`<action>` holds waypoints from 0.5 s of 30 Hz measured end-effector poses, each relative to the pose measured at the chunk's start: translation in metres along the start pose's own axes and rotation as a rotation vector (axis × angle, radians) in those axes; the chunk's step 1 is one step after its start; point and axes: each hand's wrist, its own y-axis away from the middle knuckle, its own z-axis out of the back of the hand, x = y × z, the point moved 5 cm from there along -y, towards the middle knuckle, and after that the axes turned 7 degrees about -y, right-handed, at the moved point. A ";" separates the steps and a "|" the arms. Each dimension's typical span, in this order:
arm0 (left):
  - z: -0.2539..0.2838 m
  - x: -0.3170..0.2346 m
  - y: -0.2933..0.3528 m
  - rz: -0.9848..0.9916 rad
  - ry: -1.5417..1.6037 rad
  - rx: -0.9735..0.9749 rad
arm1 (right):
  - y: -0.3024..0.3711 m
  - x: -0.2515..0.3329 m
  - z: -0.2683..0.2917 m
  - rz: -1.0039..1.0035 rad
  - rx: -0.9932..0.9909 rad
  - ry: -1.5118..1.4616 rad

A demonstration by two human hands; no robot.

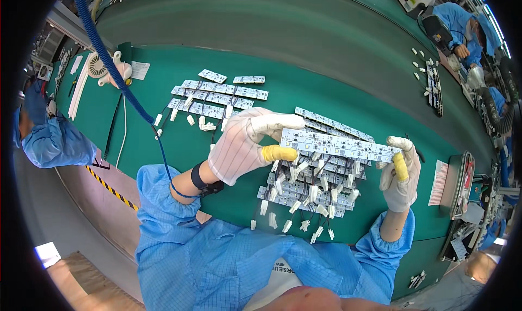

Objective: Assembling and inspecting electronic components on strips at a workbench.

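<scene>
The left hand (242, 145) and the right hand (401, 175), both gloved, are closed on the two ends of a white LED strip board (337, 144), held above a pile of similar boards (310, 189) on the green table (326, 83). Farther away lies another group of boards (217, 96), perhaps with connectors.

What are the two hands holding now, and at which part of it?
Both hold one long white LED strip board: the left hand pinches its left end, the right hand its right end, above the pile of similar boards.
</scene>
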 end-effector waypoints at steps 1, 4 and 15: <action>0.001 -0.001 0.000 -0.028 -0.013 -0.012 | 0.000 -0.003 0.001 -0.006 0.000 0.001; 0.004 0.001 -0.003 -0.045 -0.005 0.016 | 0.001 -0.003 0.002 0.119 0.066 -0.111; 0.007 0.005 -0.003 0.004 -0.005 0.074 | 0.007 -0.001 0.005 0.055 0.070 -0.246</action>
